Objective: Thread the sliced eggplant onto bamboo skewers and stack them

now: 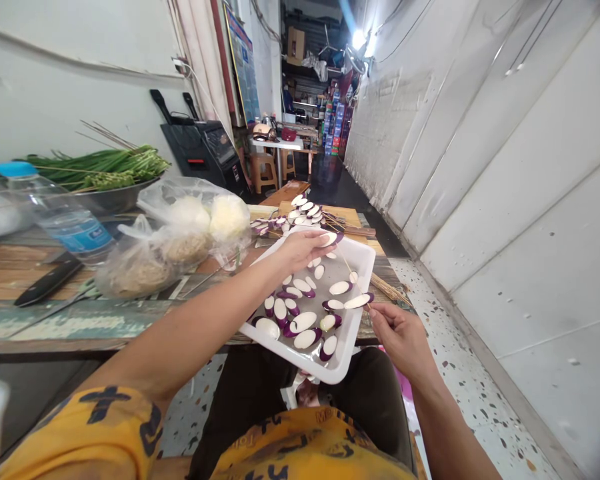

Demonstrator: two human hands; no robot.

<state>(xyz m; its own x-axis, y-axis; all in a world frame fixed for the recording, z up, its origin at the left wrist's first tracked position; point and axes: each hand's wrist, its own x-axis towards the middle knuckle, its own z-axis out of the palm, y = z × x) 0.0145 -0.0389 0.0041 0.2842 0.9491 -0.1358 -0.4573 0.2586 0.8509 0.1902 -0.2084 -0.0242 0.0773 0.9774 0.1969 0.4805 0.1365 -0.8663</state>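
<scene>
My left hand (307, 250) reaches across the far side of a white plastic tub (353, 337), closed on a white oval eggplant slice (331, 238) with purple skin. My right hand (400, 333) is at the tub's right rim, its fingers pinching a thin wooden skewer (347, 263). That skewer slants up and left toward the slice in my left hand; whether it pierces that slice I cannot tell. Another eggplant slice (359, 301) sits near my right fingertips. Several more slices (304, 322) float in the water inside the tub.
Skewered eggplant slices (305, 208) are piled behind the tub, and bare skewers (390, 288) lie to its right. Leftward on the table are plastic bags of food (180, 230), a water bottle (73, 217), a black-handled knife (50, 281) and a metal bowl of greens (115, 197).
</scene>
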